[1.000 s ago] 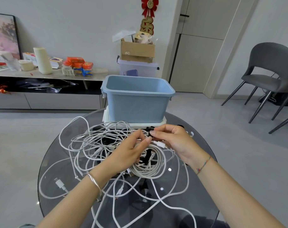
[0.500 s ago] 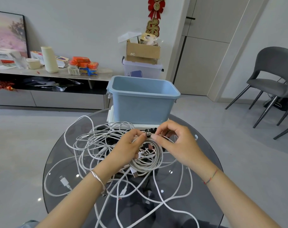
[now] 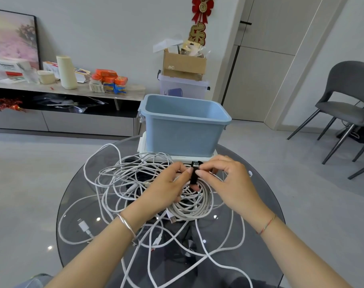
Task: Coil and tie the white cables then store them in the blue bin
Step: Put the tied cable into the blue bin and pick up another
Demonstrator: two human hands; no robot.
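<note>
Left of centre, loose white cables (image 3: 114,175) sprawl untied across the round smoked-glass table (image 3: 260,256). At mid-frame the left hand (image 3: 166,183) grips the coiled white cable bundle (image 3: 194,206). The black fastening strap (image 3: 194,173), barely showing a second ago, now wraps over it, its end pinched by the right hand (image 3: 229,181), so this tie looks nearly closed. Just above, the open blue plastic bin (image 3: 183,129) stands unobstructed, and the table rim curves close at right.

One white cable is wound into a flat round coil (image 3: 194,206) at the middle of the glass counter (image 3: 260,235), a black strap (image 3: 194,173) looped over its far edge. The other white cables (image 3: 123,177) lie loose and tangled, connectors exposed. The blue bin (image 3: 183,132) stands upright, open-topped, just behind the coil.
</note>
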